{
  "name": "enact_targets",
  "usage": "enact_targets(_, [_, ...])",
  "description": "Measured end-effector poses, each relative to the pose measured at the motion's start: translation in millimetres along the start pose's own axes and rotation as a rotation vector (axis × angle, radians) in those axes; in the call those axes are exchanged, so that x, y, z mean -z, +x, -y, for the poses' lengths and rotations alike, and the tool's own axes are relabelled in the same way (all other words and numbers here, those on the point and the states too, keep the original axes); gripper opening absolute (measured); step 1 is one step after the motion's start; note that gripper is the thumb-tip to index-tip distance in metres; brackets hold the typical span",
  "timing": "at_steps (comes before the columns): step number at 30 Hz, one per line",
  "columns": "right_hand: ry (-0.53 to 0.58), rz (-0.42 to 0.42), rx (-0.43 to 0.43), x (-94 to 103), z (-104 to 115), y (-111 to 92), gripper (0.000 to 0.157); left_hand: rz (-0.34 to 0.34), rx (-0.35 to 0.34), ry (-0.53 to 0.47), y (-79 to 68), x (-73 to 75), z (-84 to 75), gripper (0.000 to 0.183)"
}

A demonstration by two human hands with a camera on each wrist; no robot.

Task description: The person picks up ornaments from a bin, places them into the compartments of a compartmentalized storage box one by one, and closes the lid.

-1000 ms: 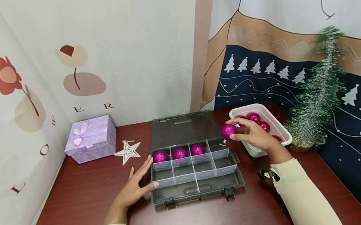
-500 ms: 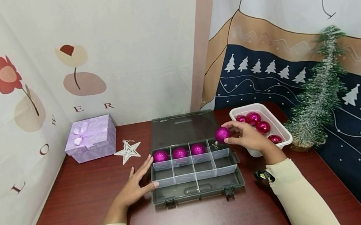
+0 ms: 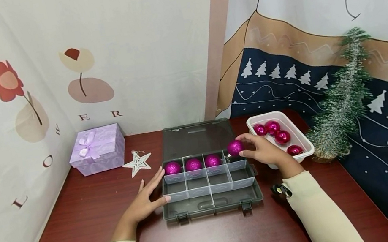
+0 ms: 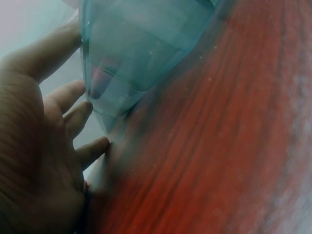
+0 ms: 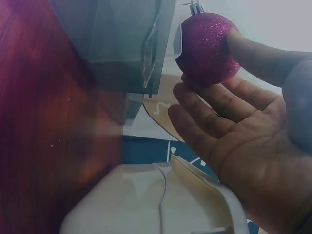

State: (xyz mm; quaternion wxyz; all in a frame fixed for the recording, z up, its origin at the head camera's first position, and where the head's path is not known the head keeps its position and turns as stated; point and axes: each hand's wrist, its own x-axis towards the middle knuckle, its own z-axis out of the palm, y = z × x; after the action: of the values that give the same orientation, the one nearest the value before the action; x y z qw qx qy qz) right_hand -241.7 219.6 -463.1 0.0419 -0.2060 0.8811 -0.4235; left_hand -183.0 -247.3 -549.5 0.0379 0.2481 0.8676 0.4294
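Note:
My right hand (image 3: 262, 149) pinches a glittery magenta Christmas ball (image 3: 235, 148) between thumb and fingers. The ball is over the back right compartment of a grey divided plastic box (image 3: 213, 209), its silver cap tilted toward the left. In the right wrist view the ball (image 5: 208, 48) shows beside the box wall (image 5: 122, 44). Three more glitter balls (image 3: 193, 164) sit in the other back-row compartments. My left hand (image 3: 145, 199) rests with spread, fairly straight fingers against the box's left side; in the left wrist view its fingertips touch the wall (image 4: 141, 53).
A white tub (image 3: 303, 141) with several shiny magenta balls (image 3: 282, 137) stands right of the box. Behind it leans a small tinsel tree (image 3: 345, 104). The box's lid (image 3: 197, 139) lies folded back. At left are a white star (image 3: 137, 163) and a lilac gift box (image 3: 98, 149).
My right hand has carried the glitter ball leftward from beside the white tub to over the back right compartment. The left hand stays at the box's side.

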Motion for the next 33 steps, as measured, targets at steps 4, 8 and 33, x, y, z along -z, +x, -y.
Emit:
enact_targets(4, [-0.028,0.020,-0.009,-1.8,-0.6,0.8,0.046,0.000,-0.001,-0.003,0.1,0.2,-0.2,0.091])
enact_targets(8, [-0.040,0.033,-0.026,-3.7,-1.0,1.9,0.050,0.000,-0.001,-0.005,0.4,0.4,0.1,0.091])
enact_targets(33, [-0.123,0.084,-0.041,-11.0,-0.3,5.5,0.047,0.000,-0.005,-0.008,0.5,-0.2,0.3,0.092])
